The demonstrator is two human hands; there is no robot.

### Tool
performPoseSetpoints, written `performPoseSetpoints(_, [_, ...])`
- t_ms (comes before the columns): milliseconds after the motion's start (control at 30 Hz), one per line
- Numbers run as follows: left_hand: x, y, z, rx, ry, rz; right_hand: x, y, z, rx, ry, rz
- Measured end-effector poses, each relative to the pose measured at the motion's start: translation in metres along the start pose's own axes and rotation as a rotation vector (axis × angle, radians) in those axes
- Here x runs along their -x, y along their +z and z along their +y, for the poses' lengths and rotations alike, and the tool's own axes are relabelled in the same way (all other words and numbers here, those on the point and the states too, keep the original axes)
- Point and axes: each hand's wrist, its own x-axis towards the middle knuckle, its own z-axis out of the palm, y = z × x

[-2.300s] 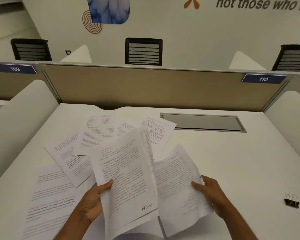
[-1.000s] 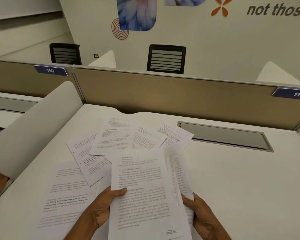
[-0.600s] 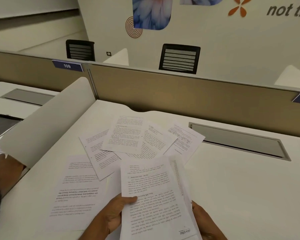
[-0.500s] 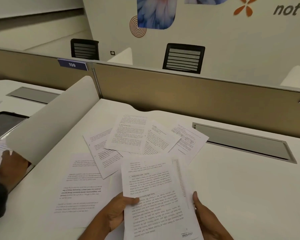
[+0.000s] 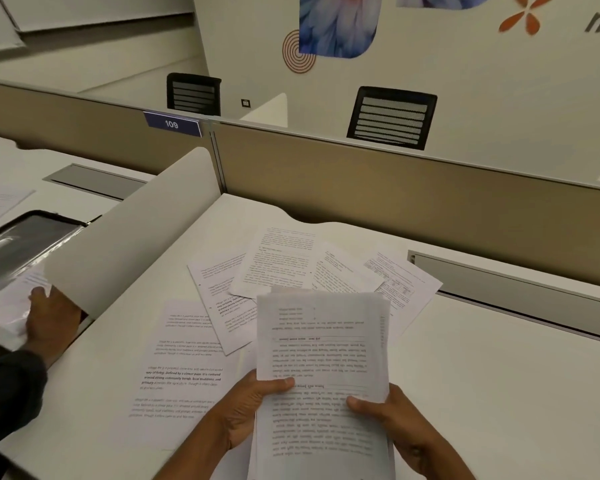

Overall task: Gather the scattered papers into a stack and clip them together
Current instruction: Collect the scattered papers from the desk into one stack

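Both hands clamp the paper stack [image 5: 323,348]. Left hand [image 5: 246,414] grips its left edge, thumb across the printed face. Right hand [image 5: 406,424] grips the right edge, thumb on the front too. Stack sits at 6 o'clock in view; its lower edge runs out of frame. Loose sheets [image 5: 278,265] overlap on the desk [image 5: 499,393] from 9 to 1 o'clock of the stack. Grey hatch [image 5: 510,292] at 2 o'clock. Another person's hand [image 5: 54,320] at 9 o'clock, beyond the white divider [image 5: 132,230].

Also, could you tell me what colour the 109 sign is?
The 109 sign is dark blue with white numerals; head view shows it best.
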Motion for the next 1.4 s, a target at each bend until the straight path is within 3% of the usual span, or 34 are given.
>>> performPoseSetpoints(333, [-0.008, -0.027, 0.028, -0.082, 0.084, 0.017, -0.033, 0.042, -0.018, 0.015, -0.051, 0.147])
performPoseSetpoints(567, [-0.024, -0.078, 0.046, -0.088, 0.069, 0.076, -0.079, 0.070, -0.042, -0.040, -0.077, 0.113])
performPoseSetpoints(733, [-0.047, -0.130, 0.089, 0.034, 0.199, 0.151, -0.141, 0.077, -0.066, 0.141, -0.109, 0.568])
performPoseSetpoints(833, [-0.064, -0.151, 0.114, 0.053, 0.269, 0.199, -0.177, 0.082, -0.076, 0.360, -0.132, 0.711])
performPoseSetpoints(933, [-0.079, -0.165, 0.130, 0.093, 0.287, 0.221, -0.213, 0.091, -0.084, 0.573, -0.120, 0.776])
performPoseSetpoints(1133, [-0.103, -0.186, 0.132, 0.149, 0.260, 0.210, -0.254, 0.114, -0.089, 0.995, 0.158, 0.803])
performPoseSetpoints(1400, [-0.111, -0.203, 0.134, 0.224, 0.232, 0.224, -0.270, 0.119, -0.098, 0.882, 0.175, 0.808])
